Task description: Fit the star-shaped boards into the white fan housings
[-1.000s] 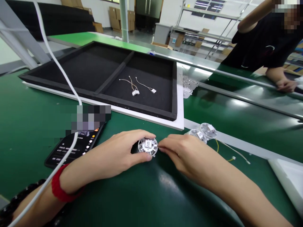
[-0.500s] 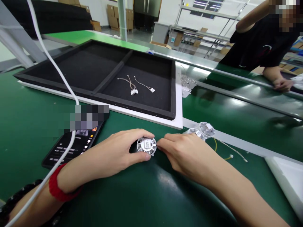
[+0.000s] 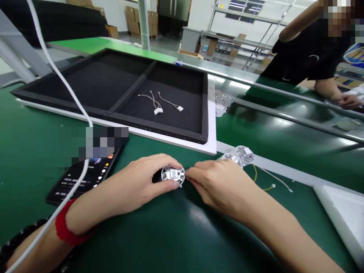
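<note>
Thumb and fingers of my left hand [image 3: 150, 176] close around a small round clear plastic part [image 3: 173, 174] with white spokes and a white label on top. My right hand [image 3: 212, 178] is pinched at that part's right edge; what its fingertips hold is hidden. Just beyond my right hand stand two similar round parts, one nearer [image 3: 229, 156] and one farther [image 3: 245, 154], each with a small white piece on top. A yellow wire and a pale wire [image 3: 278, 178] with small connectors run out to the right of them.
A black divided tray [image 3: 127, 94] on a white board holds several wired modules [image 3: 158, 110]. A phone [image 3: 82, 174] lies at left, with a white cable [image 3: 66, 83] hanging across. A white foam box [image 3: 341, 212] stands at right. Across the metal rails, a person's hands [image 3: 348, 100] rest on the bench.
The whole view has shifted slightly, so things sit a little farther left. Both hands keep nearly the same pose at the round part.
</note>
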A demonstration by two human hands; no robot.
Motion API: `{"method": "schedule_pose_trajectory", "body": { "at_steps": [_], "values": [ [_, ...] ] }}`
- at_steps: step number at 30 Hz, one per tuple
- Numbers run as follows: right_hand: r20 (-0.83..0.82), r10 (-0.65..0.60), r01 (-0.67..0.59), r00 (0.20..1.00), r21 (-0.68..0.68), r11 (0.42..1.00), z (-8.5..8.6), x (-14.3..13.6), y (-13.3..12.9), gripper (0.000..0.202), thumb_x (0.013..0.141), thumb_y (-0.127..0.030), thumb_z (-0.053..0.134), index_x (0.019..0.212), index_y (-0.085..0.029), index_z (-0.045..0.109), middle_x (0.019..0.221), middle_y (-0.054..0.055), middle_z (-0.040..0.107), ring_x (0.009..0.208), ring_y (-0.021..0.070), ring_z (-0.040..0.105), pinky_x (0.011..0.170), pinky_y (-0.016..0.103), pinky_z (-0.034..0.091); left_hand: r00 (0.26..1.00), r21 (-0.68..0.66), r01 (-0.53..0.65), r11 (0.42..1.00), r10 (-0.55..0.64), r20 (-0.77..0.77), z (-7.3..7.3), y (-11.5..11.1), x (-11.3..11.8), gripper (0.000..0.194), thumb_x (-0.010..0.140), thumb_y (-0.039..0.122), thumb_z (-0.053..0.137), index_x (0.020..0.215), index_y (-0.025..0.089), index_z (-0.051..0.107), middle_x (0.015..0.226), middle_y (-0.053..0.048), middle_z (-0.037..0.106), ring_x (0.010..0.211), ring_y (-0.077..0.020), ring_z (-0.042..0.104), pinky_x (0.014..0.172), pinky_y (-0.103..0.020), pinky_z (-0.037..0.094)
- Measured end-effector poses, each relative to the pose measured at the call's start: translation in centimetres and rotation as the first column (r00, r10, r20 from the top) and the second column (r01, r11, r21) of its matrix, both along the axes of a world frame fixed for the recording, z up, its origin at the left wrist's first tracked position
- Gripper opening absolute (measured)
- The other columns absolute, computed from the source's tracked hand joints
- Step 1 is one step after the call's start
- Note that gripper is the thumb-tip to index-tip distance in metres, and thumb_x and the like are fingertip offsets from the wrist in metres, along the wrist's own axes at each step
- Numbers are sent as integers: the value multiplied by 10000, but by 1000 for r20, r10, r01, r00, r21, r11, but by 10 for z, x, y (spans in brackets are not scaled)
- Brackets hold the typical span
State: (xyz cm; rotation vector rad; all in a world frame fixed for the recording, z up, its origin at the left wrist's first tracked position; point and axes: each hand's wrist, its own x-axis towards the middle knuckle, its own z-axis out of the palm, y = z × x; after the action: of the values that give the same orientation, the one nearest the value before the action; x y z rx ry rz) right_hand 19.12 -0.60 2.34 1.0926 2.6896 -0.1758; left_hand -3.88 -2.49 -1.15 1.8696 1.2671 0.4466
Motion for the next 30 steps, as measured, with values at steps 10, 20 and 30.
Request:
{"method": "schedule_pose_trajectory", "body": {
  "at_steps": [10,20,30],
  "values": [
    [-196,159,-119,968,200,973,-9,6,4,197,931,-73,666,781,-183,731,646,14,685,678,205,563,725,376,343,999,2,39,999,-39,-19,4,-2,1,273,976,460,729,1234,377,695,1384,60,701,1323,-275,639,1089,-394,498],
    [-355,123,-51,927,204,978,-3,19,0,166,911,-177,799,1036,-149,694,913,62,763,800,284,716,731,412,500,1000,-16,10,1000,-9,14,4,-4,-4,544,944,490,794,1421,418,545,1477,38,603,1328,-272,615,1089,-375,501],
    [-410,133,-103,902,94,990,-14,1,-3,277,933,-169,793,1142,-154,612,1157,101,732,954,283,718,796,432,593,988,-76,-39,996,50,148,-2,-1,-3,660,968,422,718,1546,413,400,1465,-18,634,1385,-287,614,1170,-438,518]
  ]
}}
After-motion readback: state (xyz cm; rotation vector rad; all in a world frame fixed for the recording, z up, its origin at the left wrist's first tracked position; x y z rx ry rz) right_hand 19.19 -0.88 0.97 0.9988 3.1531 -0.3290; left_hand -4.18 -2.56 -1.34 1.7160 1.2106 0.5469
